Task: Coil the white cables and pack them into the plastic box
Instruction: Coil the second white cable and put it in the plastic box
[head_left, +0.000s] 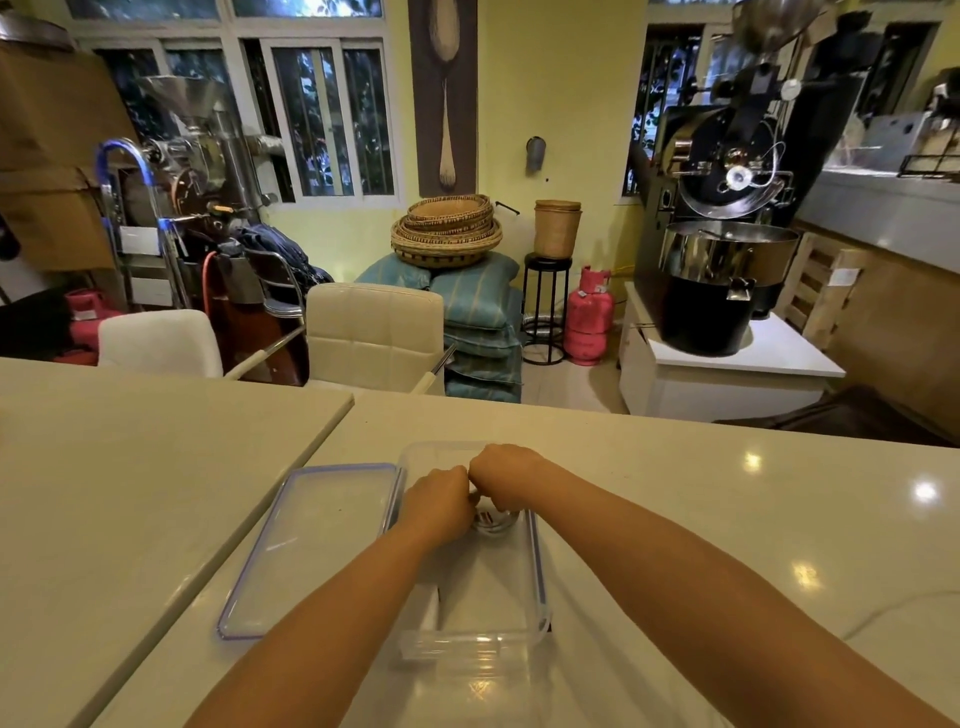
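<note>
Pale yellow walls (561, 104) held white-framed windows (332, 119); woven baskets (447, 228) topped blue cushions (478, 312). Cream chairs (374, 332) faced the glossy bench (727, 493); light glints (924, 491) dotted it.

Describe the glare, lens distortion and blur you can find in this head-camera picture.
Head view: bright lamp reflections glare on the glossy countertop at right; the wide lens bows the counter edge and window frames; the roaster at upper right looks smeared; the left hand and right hand largely hide the white cable in the plastic box.
</note>
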